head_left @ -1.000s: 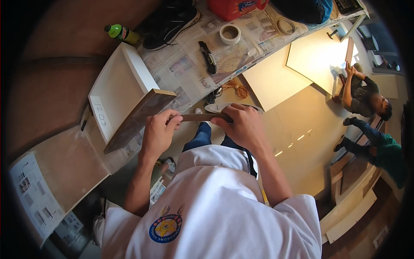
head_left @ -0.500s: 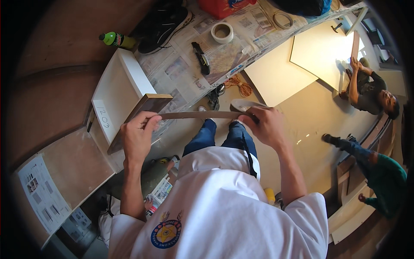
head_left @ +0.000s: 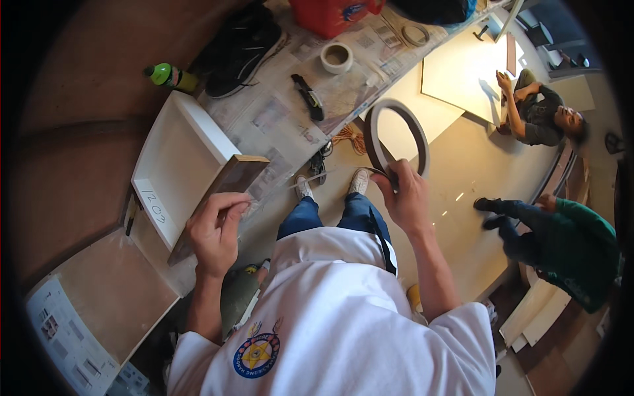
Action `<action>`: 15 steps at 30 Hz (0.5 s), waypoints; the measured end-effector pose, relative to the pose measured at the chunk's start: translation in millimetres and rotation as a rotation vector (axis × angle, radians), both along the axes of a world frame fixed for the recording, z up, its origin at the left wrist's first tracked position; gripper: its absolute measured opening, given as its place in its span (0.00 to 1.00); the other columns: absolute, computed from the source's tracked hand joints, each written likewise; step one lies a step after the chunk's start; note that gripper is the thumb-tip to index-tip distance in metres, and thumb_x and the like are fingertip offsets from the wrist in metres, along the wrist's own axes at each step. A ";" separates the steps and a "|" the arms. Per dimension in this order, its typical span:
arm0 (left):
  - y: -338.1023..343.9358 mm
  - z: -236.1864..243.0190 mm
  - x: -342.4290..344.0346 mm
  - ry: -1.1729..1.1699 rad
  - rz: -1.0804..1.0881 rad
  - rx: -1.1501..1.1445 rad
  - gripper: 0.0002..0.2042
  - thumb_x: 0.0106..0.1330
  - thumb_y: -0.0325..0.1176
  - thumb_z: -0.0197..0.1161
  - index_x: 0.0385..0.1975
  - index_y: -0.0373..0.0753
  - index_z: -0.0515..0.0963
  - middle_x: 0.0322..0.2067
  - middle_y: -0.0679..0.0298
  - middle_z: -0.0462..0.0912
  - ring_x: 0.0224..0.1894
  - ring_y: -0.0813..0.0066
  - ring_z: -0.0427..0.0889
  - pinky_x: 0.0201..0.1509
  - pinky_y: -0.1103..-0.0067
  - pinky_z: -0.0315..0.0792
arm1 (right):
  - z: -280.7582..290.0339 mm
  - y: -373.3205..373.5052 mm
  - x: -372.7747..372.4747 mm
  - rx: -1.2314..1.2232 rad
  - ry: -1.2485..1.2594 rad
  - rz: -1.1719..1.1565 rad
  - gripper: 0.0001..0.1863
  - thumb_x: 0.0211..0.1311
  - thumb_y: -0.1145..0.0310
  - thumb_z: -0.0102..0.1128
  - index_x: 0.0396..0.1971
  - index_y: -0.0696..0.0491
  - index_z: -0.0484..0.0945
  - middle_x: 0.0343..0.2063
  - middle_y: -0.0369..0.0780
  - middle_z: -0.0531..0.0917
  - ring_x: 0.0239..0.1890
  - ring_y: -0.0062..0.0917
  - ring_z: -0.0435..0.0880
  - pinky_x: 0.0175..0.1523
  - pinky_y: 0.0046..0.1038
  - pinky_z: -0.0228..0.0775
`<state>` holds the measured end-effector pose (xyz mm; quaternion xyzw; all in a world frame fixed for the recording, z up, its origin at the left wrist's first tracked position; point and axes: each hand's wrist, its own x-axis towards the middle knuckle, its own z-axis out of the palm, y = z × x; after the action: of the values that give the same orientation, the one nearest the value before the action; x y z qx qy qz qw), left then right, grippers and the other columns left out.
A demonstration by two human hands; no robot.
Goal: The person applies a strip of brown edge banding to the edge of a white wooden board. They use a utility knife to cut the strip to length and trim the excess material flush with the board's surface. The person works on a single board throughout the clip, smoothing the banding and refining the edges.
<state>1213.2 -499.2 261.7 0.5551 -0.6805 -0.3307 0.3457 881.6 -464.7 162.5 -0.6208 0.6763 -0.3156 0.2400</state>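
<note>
My right hand (head_left: 406, 198) grips a roll of brownish-grey tape (head_left: 424, 142) by its lower edge, with the ring standing up above the fingers. My left hand (head_left: 216, 228) is closed, thumb against fingertips, on the free end of the tape. Between the hands the strip shows only as a thin, blurred pale line, seen nearly edge-on. Close by my left hand is a white drawer-like box (head_left: 175, 142), with handwritten marks on one side. Its brown front panel (head_left: 228, 191) has a pale wood edge and lies just beyond my left fingers.
A newspaper-covered bench (head_left: 264, 125) holds a utility knife (head_left: 308, 97), a white tape roll (head_left: 337, 58), black shoes (head_left: 241, 59), a green bottle (head_left: 170, 77) and a red container (head_left: 330, 16). Orange cord (head_left: 350, 137) lies below. One person (head_left: 538, 115) sits by boards; another (head_left: 561, 247) is at right.
The tape roll has swung upright in my right hand, so its ring now shows. The strip, stretched flat before, has turned edge-on. The person in green has moved.
</note>
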 end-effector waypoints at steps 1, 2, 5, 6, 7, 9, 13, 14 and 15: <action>-0.2 -1.0 5.1 0.087 0.069 0.150 0.04 0.68 0.17 0.65 0.40 0.30 0.79 0.31 0.59 0.86 0.34 0.77 0.86 0.37 0.82 0.81 | 4.5 4.4 3.6 -0.016 -0.007 -0.009 0.16 0.64 0.59 0.72 0.37 0.55 0.76 0.28 0.43 0.83 0.29 0.42 0.84 0.33 0.39 0.74; -2.3 -3.8 13.9 0.070 0.093 0.195 0.03 0.69 0.18 0.65 0.39 0.30 0.79 0.30 0.60 0.86 0.33 0.78 0.86 0.37 0.82 0.81 | 10.1 9.5 11.0 0.025 0.018 0.010 0.16 0.64 0.59 0.72 0.36 0.54 0.76 0.28 0.43 0.83 0.29 0.42 0.84 0.33 0.39 0.74; -13.0 -16.5 32.2 -0.031 0.150 0.267 0.05 0.69 0.24 0.68 0.37 0.29 0.80 0.27 0.62 0.86 0.28 0.80 0.86 0.34 0.81 0.80 | 24.0 23.8 35.4 0.172 0.059 0.053 0.14 0.65 0.58 0.70 0.34 0.53 0.79 0.29 0.42 0.84 0.30 0.43 0.85 0.34 0.41 0.76; -16.3 -21.7 38.1 -0.081 0.145 0.228 0.05 0.69 0.24 0.68 0.36 0.29 0.80 0.27 0.62 0.86 0.28 0.80 0.86 0.34 0.81 0.80 | 26.4 28.1 44.7 0.199 0.121 0.084 0.15 0.65 0.56 0.70 0.34 0.53 0.80 0.30 0.42 0.84 0.31 0.44 0.85 0.35 0.42 0.75; -19.7 -28.5 44.2 -0.129 0.141 0.189 0.05 0.69 0.24 0.68 0.36 0.29 0.80 0.26 0.62 0.86 0.28 0.81 0.85 0.34 0.81 0.80 | 25.6 31.4 55.8 0.204 0.121 0.089 0.15 0.65 0.55 0.69 0.34 0.53 0.80 0.30 0.43 0.84 0.31 0.45 0.85 0.35 0.43 0.75; -30.1 -37.6 54.9 -0.195 0.146 0.134 0.05 0.68 0.25 0.69 0.35 0.29 0.81 0.25 0.61 0.87 0.27 0.80 0.86 0.34 0.81 0.80 | 29.2 31.4 77.1 0.216 0.124 0.088 0.16 0.66 0.53 0.67 0.34 0.52 0.81 0.31 0.43 0.84 0.34 0.44 0.85 0.37 0.44 0.76; -43.4 -45.8 70.3 -0.166 0.190 0.160 0.06 0.69 0.25 0.69 0.40 0.30 0.82 0.31 0.61 0.88 0.33 0.79 0.87 0.38 0.80 0.80 | 43.2 35.6 92.9 0.217 0.100 0.026 0.15 0.65 0.54 0.68 0.34 0.53 0.81 0.29 0.43 0.84 0.34 0.43 0.84 0.37 0.43 0.75; -49.5 -46.0 70.8 -0.065 0.154 0.195 0.08 0.68 0.26 0.70 0.42 0.30 0.81 0.33 0.61 0.88 0.35 0.78 0.86 0.42 0.80 0.80 | 39.6 34.7 90.0 0.200 0.080 0.018 0.15 0.65 0.55 0.69 0.33 0.53 0.81 0.29 0.43 0.84 0.34 0.43 0.84 0.37 0.43 0.75; -62.4 -42.9 75.7 0.012 0.114 0.215 0.09 0.68 0.26 0.70 0.44 0.30 0.81 0.36 0.61 0.88 0.38 0.78 0.86 0.45 0.79 0.80 | 36.5 32.3 91.8 0.172 0.034 0.009 0.15 0.64 0.56 0.70 0.33 0.53 0.81 0.28 0.43 0.83 0.33 0.43 0.84 0.36 0.42 0.74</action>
<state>1288.9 -561.6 218.8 0.6248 -0.6063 -0.3848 0.3065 973.4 -432.4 199.0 -0.6063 0.7019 -0.2449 0.2825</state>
